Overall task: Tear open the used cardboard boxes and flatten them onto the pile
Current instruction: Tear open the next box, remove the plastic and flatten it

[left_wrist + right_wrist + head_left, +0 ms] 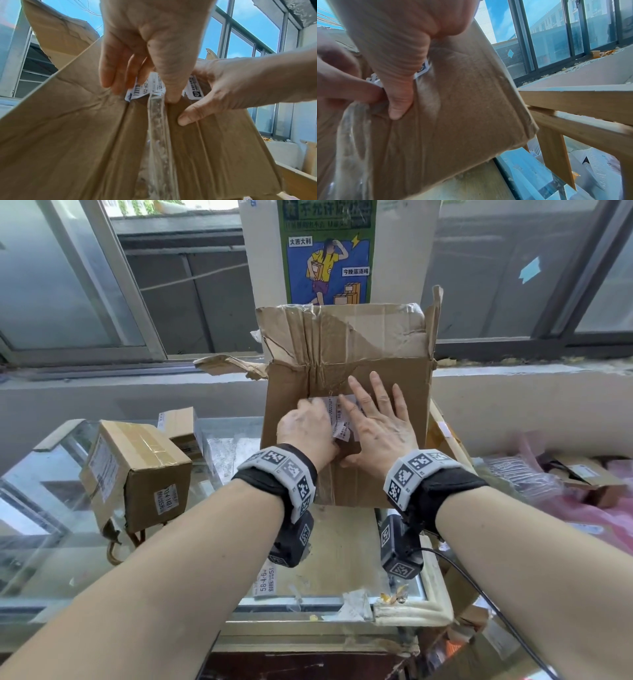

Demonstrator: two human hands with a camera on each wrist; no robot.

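Note:
A large creased cardboard box (376,361) stands on end on the glass-topped table (44,508), its torn top flaps up. Both hands are on its near face. My left hand (308,422) curls over a white shipping label (342,430) and pinches the upper end of a clear tape strip (157,128) that runs down the box's middle seam. My right hand (376,419) lies flat on the box (68,121) with fingers spread and its thumb (188,117) pressing beside the seam. In the right wrist view the tape (351,135) stands crumpled off the cardboard (462,108).
A smaller sealed box (137,470) sits at left, another (178,426) behind it. Flat cardboard (342,542) lies under the big box. Pink plastic bags and packaging (582,508) fill the right. A windowsill (102,385) and postered pillar (329,251) stand behind. A wooden frame (573,105) is right of the box.

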